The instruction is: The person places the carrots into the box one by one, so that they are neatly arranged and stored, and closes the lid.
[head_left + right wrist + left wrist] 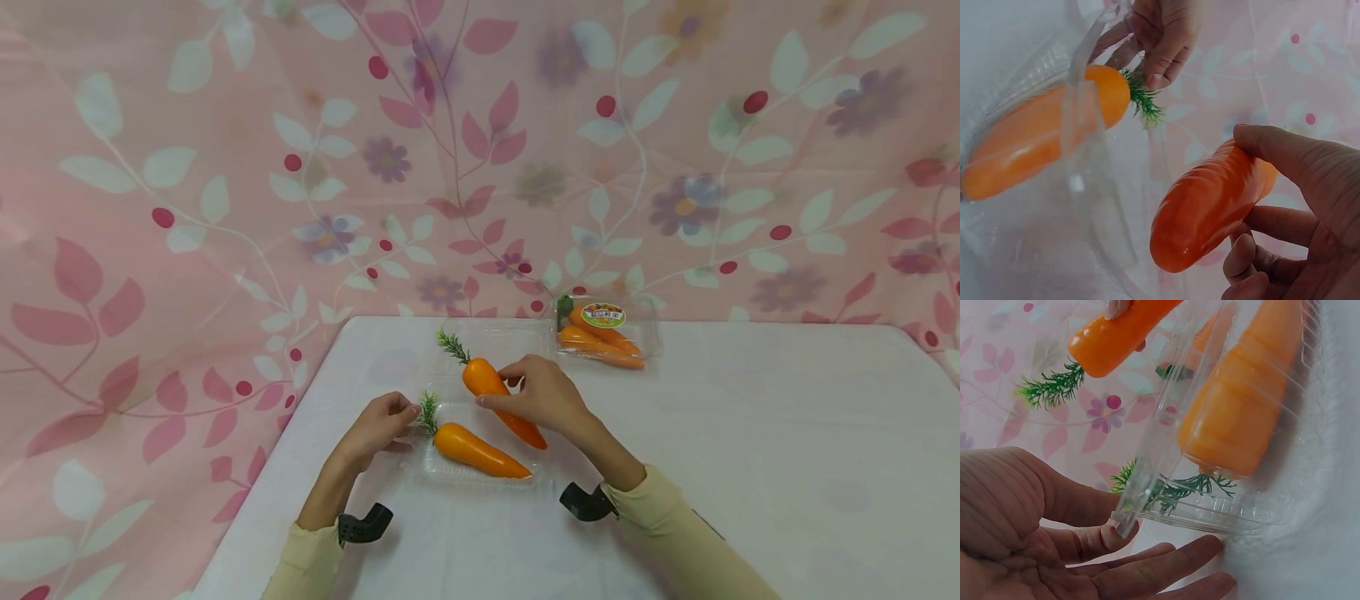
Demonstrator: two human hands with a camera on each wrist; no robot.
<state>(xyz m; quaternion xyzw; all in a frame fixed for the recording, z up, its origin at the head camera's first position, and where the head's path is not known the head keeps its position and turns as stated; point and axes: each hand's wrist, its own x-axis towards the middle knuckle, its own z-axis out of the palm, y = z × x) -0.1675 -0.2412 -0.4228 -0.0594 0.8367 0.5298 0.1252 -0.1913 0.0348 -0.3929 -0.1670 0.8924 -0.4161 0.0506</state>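
Note:
My right hand (542, 396) grips an orange toy carrot (483, 377) with a green leafy top, thumb on one side and fingers on the other. It is held tilted above a clear plastic box (480, 480), tip toward me on the right. Inside the box lies a second carrot (474, 450), its green sprig (427, 414) toward the left end. At that end my left hand (378, 425) pinches the box's rim corner (1127, 520) between thumb and index finger, the other fingers extended below. The box's clear lid (510, 335) stands open on the far side.
A closed clear box (649, 333) with carrots and an oval label (603, 314) sits at the back of the white-covered table (750, 433). Behind the table hangs a pink floral cloth (480, 167). Black wrist mounts (365, 525) project inward from both sleeves.

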